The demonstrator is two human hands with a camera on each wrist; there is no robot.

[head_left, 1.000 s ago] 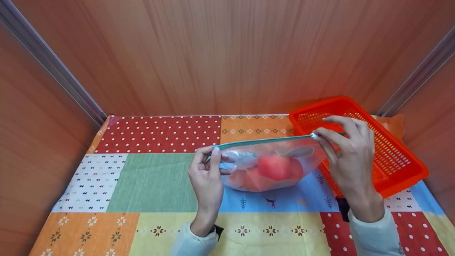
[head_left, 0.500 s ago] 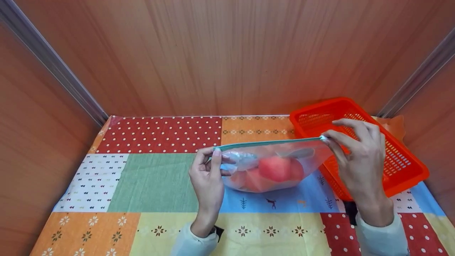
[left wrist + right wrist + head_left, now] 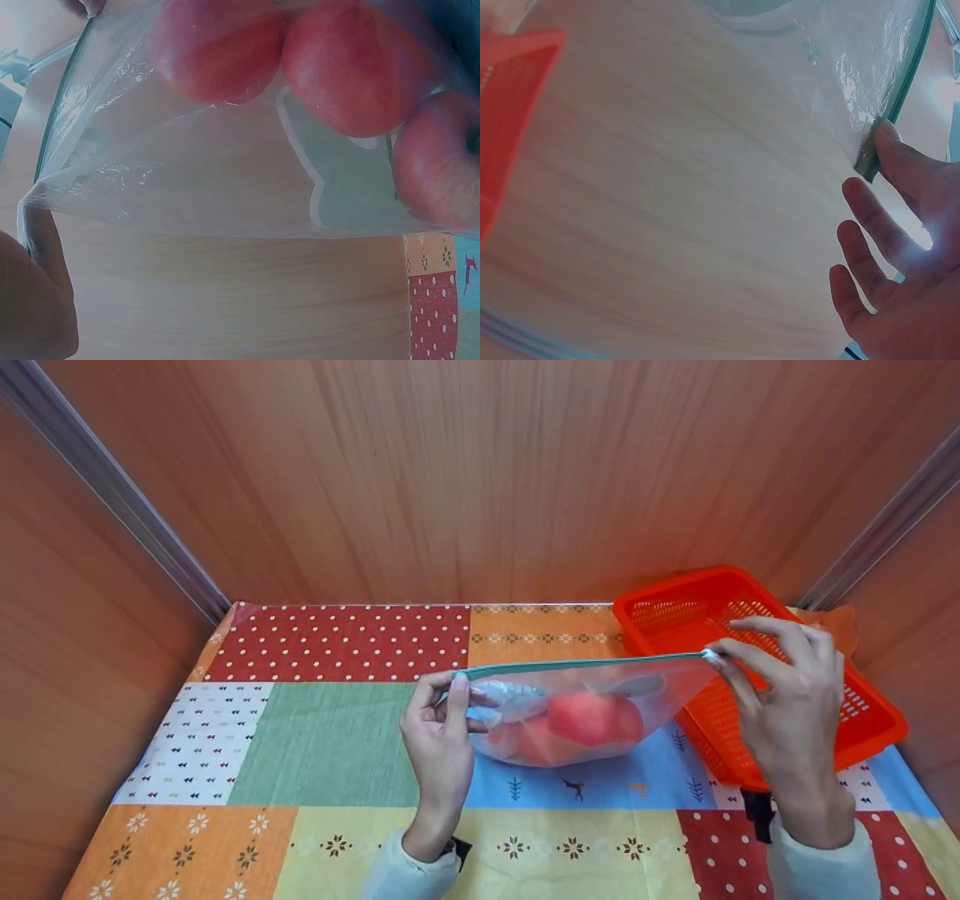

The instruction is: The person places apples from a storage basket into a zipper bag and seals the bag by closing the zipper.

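Note:
A clear zip bag (image 3: pixel 517 701) with a green zip strip (image 3: pixel 585 664) along its top stands upright on the cloth. Several red apples (image 3: pixel 581 718) lie inside it; the left wrist view shows three apples (image 3: pixel 352 67) through the plastic. My left hand (image 3: pixel 439 742) pinches the bag's top left corner between thumb and fingers. My right hand (image 3: pixel 795 712) pinches the small white slider (image 3: pixel 709 655) at the right end of the zip strip, its other fingers held off the bag. From the right wrist, the thumb and index finger of that hand (image 3: pixel 907 240) are at the zip's end.
An orange-red plastic basket (image 3: pixel 739 577) with slotted sides stands behind and beneath my right hand. Patchwork cloth (image 3: pixel 345 742) covers the table. A wood-grain panel (image 3: pixel 420 495) rises at the back, with further panels left and right.
My right hand has moved to the right with the slider, along the zip strip to its right end. My left hand has kept its hold, nearly still.

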